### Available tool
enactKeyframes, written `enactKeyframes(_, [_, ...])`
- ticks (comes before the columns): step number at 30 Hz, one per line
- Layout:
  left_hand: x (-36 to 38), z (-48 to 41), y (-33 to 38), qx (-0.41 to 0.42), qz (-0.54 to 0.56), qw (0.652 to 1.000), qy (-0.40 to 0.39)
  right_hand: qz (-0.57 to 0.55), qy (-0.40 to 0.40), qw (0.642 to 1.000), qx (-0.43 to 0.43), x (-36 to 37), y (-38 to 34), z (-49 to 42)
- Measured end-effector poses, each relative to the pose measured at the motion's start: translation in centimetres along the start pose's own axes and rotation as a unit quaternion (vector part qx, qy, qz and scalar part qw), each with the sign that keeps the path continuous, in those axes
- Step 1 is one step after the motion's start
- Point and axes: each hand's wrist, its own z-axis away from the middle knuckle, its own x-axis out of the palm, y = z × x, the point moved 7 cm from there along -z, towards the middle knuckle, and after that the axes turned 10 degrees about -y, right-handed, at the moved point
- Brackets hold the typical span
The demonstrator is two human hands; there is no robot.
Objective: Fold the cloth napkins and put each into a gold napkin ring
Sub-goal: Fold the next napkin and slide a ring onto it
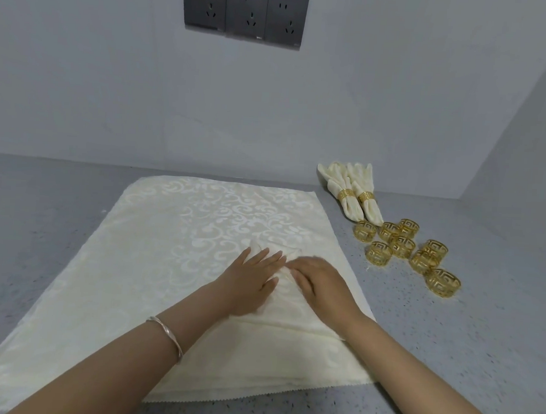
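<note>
A stack of cream damask napkins (175, 239) lies spread flat on the grey table. The top napkin is partly folded into a narrow wedge (287, 305) under my hands. My left hand (252, 278) lies flat on that fold with straight fingers. My right hand (317, 280) presses on the fold beside it, fingers lightly bent toward the left hand. Two folded napkins (358, 192), each inside a gold ring, lie at the back right. Several loose gold napkin rings (404, 248) sit in a cluster to the right of the stack.
The grey speckled table (448, 342) meets a grey wall at the back and another wall on the right. A row of dark wall sockets (244, 13) hangs above. A silver bangle (168, 336) circles my left wrist.
</note>
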Motion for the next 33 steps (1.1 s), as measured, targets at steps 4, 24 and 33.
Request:
enactKeyframes(4, [0.0,0.0,0.0,0.002,0.007,1.0,-0.003,-0.012,-0.068,0.997,0.018,0.0,-0.2,4.7])
enactKeyframes(24, [-1.9,6.5,-1.4,0.062,-0.002,0.998,-0.004,0.148,-0.087,0.985,-0.016,-1.1,-2.9,7.3])
enactKeyframes(33, [-4.2,6.1,-3.5,0.019,0.1,0.994,0.037,0.156,-0.043,0.987,-0.008,-1.6,-3.2,7.0])
